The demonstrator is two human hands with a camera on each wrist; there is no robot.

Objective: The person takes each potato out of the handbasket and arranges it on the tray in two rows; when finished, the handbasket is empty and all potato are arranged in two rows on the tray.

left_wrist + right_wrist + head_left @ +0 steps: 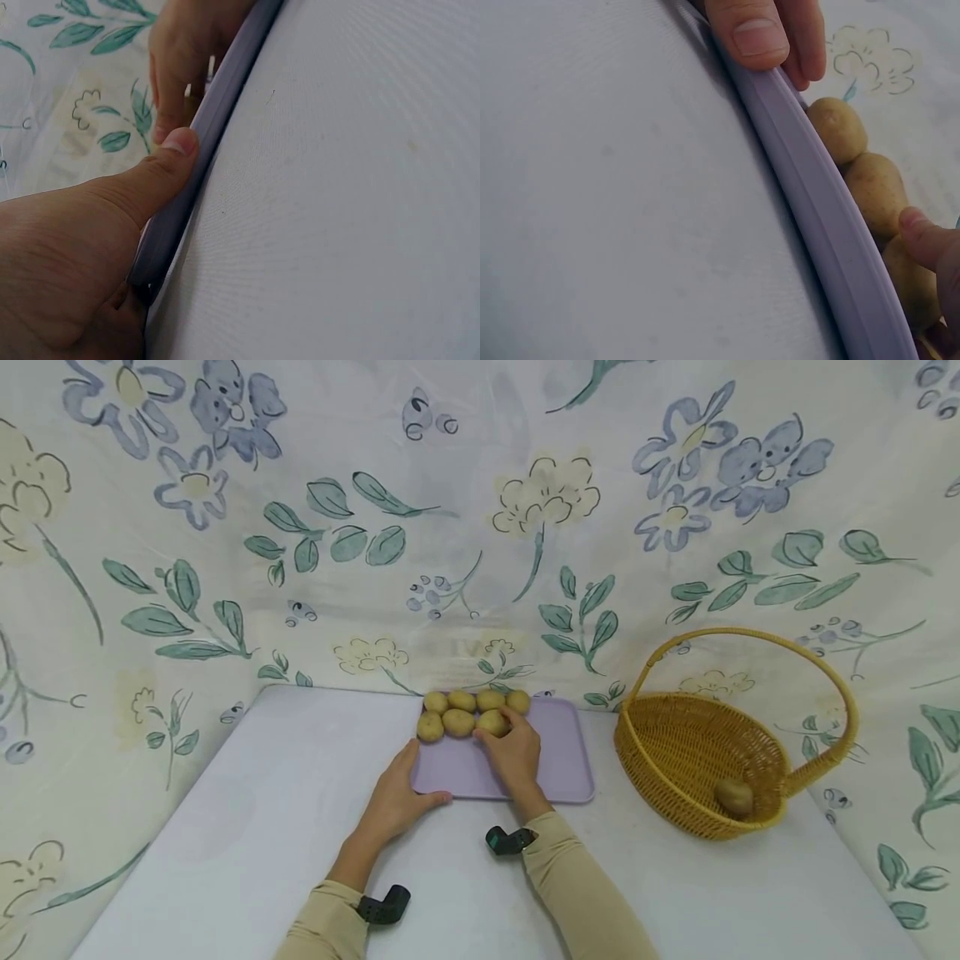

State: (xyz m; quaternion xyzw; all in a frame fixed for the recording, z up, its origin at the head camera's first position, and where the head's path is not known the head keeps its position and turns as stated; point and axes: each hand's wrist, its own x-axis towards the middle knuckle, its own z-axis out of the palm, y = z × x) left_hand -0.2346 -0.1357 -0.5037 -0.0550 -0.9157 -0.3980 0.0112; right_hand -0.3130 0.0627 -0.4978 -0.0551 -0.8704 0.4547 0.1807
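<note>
A lilac tray (465, 772) lies near the back of the table, with several potatoes (459, 722) in two rows along its far left part. My right hand (514, 750) reaches over the tray and grips the right-hand potato (491, 722) of the nearer row between thumb and fingers. In the right wrist view that thumb rests on a potato (911, 281) behind the tray's rim. My left hand (396, 797) holds the tray's front left corner, its thumb (169, 161) on the front rim and its fingers along the left side.
A tilted wicker basket (652, 768) with a tall handle stands right of the tray, one potato (733, 797) inside. Floral cloth (465, 527) hangs behind the white table (247, 827). Each wrist wears a black camera (384, 905).
</note>
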